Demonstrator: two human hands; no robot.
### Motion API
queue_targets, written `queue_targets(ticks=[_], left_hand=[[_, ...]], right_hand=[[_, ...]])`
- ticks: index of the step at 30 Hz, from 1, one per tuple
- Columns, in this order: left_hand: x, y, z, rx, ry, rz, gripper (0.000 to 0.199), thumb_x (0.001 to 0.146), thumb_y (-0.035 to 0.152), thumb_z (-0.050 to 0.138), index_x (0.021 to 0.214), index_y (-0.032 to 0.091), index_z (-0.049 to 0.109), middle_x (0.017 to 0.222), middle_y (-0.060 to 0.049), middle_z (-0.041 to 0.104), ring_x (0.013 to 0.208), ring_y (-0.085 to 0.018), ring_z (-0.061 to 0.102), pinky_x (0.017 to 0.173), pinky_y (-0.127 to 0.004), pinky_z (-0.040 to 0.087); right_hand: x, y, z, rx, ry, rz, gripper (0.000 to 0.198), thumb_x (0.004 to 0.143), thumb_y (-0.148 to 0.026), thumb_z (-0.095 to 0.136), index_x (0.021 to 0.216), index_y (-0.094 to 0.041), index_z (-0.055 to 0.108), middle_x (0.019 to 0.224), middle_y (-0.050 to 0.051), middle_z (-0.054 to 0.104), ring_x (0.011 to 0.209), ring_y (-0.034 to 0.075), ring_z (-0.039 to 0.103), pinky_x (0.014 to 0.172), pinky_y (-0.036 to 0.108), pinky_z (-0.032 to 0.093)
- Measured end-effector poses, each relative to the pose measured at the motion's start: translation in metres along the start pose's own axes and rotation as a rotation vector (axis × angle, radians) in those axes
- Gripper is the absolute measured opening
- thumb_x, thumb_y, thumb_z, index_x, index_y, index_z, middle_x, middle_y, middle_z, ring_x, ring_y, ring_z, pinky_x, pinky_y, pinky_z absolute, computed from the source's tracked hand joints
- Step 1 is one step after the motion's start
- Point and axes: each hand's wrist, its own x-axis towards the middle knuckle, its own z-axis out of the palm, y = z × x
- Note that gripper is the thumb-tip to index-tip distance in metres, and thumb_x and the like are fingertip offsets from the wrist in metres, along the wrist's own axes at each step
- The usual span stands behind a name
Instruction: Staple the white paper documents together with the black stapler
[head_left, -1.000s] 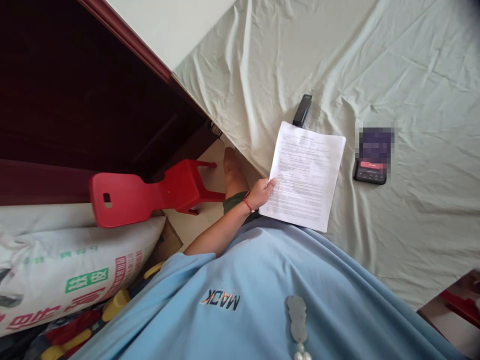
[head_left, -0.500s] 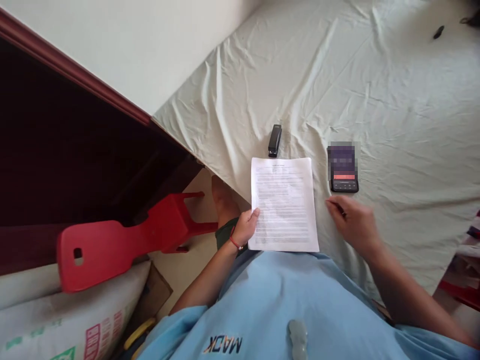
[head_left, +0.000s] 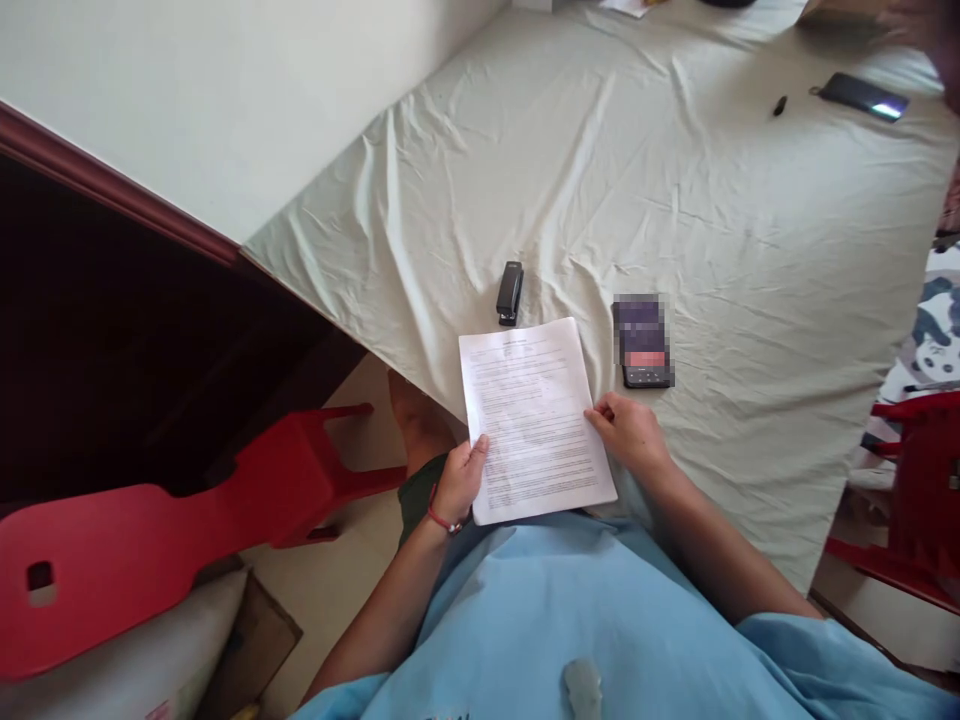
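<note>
A stack of printed paper sheets point(head_left: 536, 420) lies at the table's near edge, close to my body and slightly turned. My left hand point(head_left: 461, 480) grips its left edge, thumb on top and fingers hidden underneath. At the right edge, my right hand point(head_left: 628, 430) pinches the paper between thumb and curled fingers. Just beyond the top of the sheets rests a black stapler point(head_left: 510, 293). To the right, above my right hand, lies a phone point(head_left: 646, 376) with its screen blurred out.
A pale wrinkled cloth point(head_left: 720, 290) covers the table. Farther off lie a second phone point(head_left: 862, 97) and a small black object point(head_left: 780, 105). Red plastic chairs stand at left point(head_left: 247, 490) and right point(head_left: 926, 490). A white wall point(head_left: 225, 100) borders the table's left side.
My right hand has moved left from beside the phone onto the paper's right edge. The sheets have turned slightly. The view has shifted, showing more of the table's far right.
</note>
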Motion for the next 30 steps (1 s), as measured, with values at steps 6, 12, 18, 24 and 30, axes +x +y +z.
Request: queue_targets(ticks=[6, 12, 18, 24, 30], left_hand=[[-0.022, -0.006, -0.011, -0.027, -0.067, -0.030, 0.062, 0.087, 0.065, 0.067, 0.115, 0.010, 0.067, 0.116, -0.015, 0.074, 0.101, -0.027, 0.070, 0.093, -0.039, 0.054], [-0.035, -0.009, -0.013, 0.009, -0.180, -0.097, 0.063, 0.087, 0.064, 0.068, 0.118, 0.009, 0.069, 0.123, -0.016, 0.072, 0.112, -0.030, 0.068, 0.100, -0.042, 0.053], [-0.034, -0.009, 0.003, -0.305, -0.113, -0.270, 0.067, 0.073, 0.061, 0.083, 0.113, 0.008, 0.073, 0.106, -0.014, 0.077, 0.080, -0.021, 0.072, 0.074, -0.031, 0.058], [-0.033, -0.016, 0.008, -0.345, -0.181, -0.321, 0.068, 0.065, 0.065, 0.087, 0.097, 0.006, 0.077, 0.091, -0.014, 0.077, 0.074, -0.022, 0.073, 0.073, -0.032, 0.058], [-0.028, -0.017, 0.008, -0.242, -0.172, -0.231, 0.069, 0.072, 0.070, 0.080, 0.100, 0.007, 0.078, 0.098, -0.014, 0.078, 0.091, -0.027, 0.074, 0.081, -0.035, 0.058]], right_hand=[[-0.003, 0.009, 0.004, 0.039, 0.019, 0.012, 0.021, 0.094, -0.036, 0.057, 0.079, -0.022, 0.061, 0.077, 0.003, 0.069, 0.071, 0.019, 0.060, 0.066, 0.030, 0.035], [-0.007, 0.016, 0.004, 0.048, 0.032, -0.026, 0.023, 0.094, -0.039, 0.054, 0.080, -0.022, 0.060, 0.075, 0.002, 0.068, 0.068, 0.018, 0.057, 0.064, 0.030, 0.033], [-0.002, 0.013, 0.007, -0.023, 0.160, -0.142, 0.024, 0.093, -0.040, 0.055, 0.077, -0.022, 0.057, 0.077, 0.003, 0.065, 0.066, 0.017, 0.052, 0.061, 0.030, 0.029], [-0.002, 0.016, 0.019, 0.069, 0.318, -0.291, 0.018, 0.096, -0.035, 0.056, 0.098, -0.020, 0.066, 0.078, 0.002, 0.065, 0.068, 0.018, 0.057, 0.064, 0.031, 0.038], [-0.017, 0.013, 0.007, 0.272, 0.468, -0.546, 0.005, 0.095, -0.025, 0.064, 0.091, -0.023, 0.067, 0.095, 0.006, 0.067, 0.086, 0.020, 0.063, 0.080, 0.036, 0.051]])
